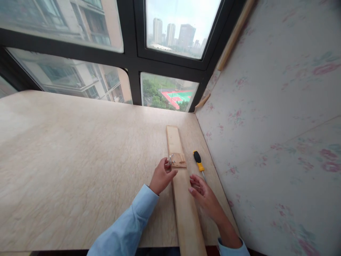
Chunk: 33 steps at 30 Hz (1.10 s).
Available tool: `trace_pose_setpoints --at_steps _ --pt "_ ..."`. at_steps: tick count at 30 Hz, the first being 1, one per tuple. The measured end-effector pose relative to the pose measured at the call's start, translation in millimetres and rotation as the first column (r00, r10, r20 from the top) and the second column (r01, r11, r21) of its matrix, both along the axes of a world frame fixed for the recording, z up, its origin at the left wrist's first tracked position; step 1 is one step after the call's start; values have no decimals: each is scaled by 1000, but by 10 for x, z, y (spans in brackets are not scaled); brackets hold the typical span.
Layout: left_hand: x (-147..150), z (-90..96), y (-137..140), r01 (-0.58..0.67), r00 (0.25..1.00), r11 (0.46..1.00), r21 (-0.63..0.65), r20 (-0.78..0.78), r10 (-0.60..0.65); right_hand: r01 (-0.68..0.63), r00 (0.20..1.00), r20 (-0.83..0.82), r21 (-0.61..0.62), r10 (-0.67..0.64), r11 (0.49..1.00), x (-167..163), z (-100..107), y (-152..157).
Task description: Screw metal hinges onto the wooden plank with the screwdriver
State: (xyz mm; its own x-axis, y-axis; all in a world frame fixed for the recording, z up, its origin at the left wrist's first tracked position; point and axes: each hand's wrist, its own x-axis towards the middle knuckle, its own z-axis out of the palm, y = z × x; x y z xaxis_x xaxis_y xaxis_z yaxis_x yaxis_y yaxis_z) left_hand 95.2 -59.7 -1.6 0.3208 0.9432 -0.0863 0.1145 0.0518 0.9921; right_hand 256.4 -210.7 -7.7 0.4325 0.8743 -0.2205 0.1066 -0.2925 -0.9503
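Observation:
A long pale wooden board (186, 206) lies lengthwise on the sill, its near end running out of the picture at the bottom. Across it sits a small thin piece of reddish wood (178, 159) with what look like several small screws on it. At that piece's left edge is a small metal part (170, 159), probably a hinge. My left hand (163, 176) is beside the board's left edge, fingers apart, fingertips close to the metal part. On the board's other side hovers my right hand (204, 193), fingers loosely curled and apart, holding nothing. A yellow-and-black screwdriver (198, 160) lies just beyond it.
The board and tools rest on a wide, marble-patterned sill (80, 160). A flower-patterned wall (271, 124) rises close on the right. Dark-framed windows (130, 58) stand at the back, with peeling trim (204, 100) at the corner.

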Motion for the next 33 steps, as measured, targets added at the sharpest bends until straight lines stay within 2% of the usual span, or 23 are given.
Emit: trace_pose_setpoints --at_steps 2,4,7,9,12,16,19,28,33 --pt "73 28 -85 23 987 988 -152 163 2 0 1000 -15 23 0 1000 6 38 180" --pt "116 64 -138 28 952 963 -269 300 56 0 999 -52 44 2 999 -6 75 352" --pt "132 115 -152 -44 903 885 -464 361 234 72 993 -98 30 -69 997 -46 102 508" --pt "148 159 -140 -86 882 842 -533 353 313 139 985 -108 24 -135 990 -82 101 527" --pt "227 254 -137 -92 892 864 -494 345 292 173 979 -119 60 -165 983 -141 103 477" --pt "359 358 -165 31 934 931 -363 342 102 189 971 -162 89 -173 978 -190 121 406" --pt "393 340 -186 81 947 949 -305 321 23 227 957 -203 78 -208 971 -201 119 392" --pt "402 186 -309 101 906 926 -365 417 66 289 939 -217 84 -265 954 -236 70 356" --pt "321 102 -313 163 853 855 -493 505 129 304 938 -198 71 -285 950 -167 72 284"
